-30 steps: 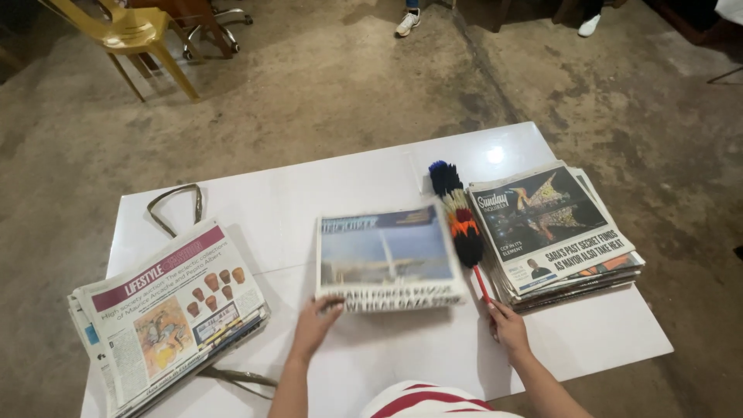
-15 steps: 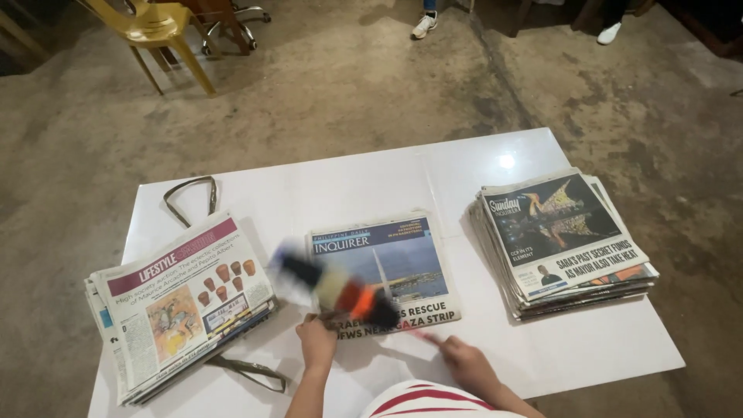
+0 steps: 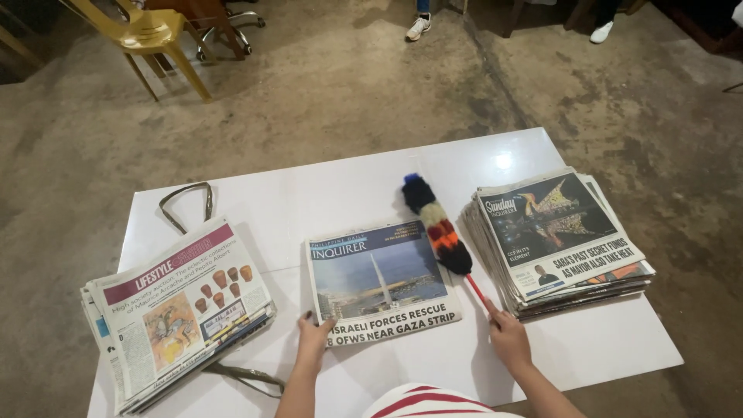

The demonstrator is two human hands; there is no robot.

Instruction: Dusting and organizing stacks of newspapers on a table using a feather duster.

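Fingers of the right hand [image 3: 509,338] close around the thin red handle of the feather duster [image 3: 436,223], a grip clamped near the handle's lower end, close to the tabletop's front edge. The duster's banded head, dark blue, cream, orange and black, lies on the tabletop [image 3: 325,190], slanting away from the person; its black end is touching or just overlapping the right edge of the folded newspaper [image 3: 381,277], though the view is too coarse to tell which. The left hand [image 3: 313,342] rests with fingers spread flat on the lower left corner of that newspaper, holding nothing. The paper lies at the middle of the tabletop, nearer its front edge. Just right of the duster, a tall stack of newspapers [image 3: 559,236] sits toward the right edge. A second stack [image 3: 179,310] lies at the front left corner, with a grey strap [image 3: 186,203] looping out behind it. A yellow chair [image 3: 147,35] stands on the floor beyond.
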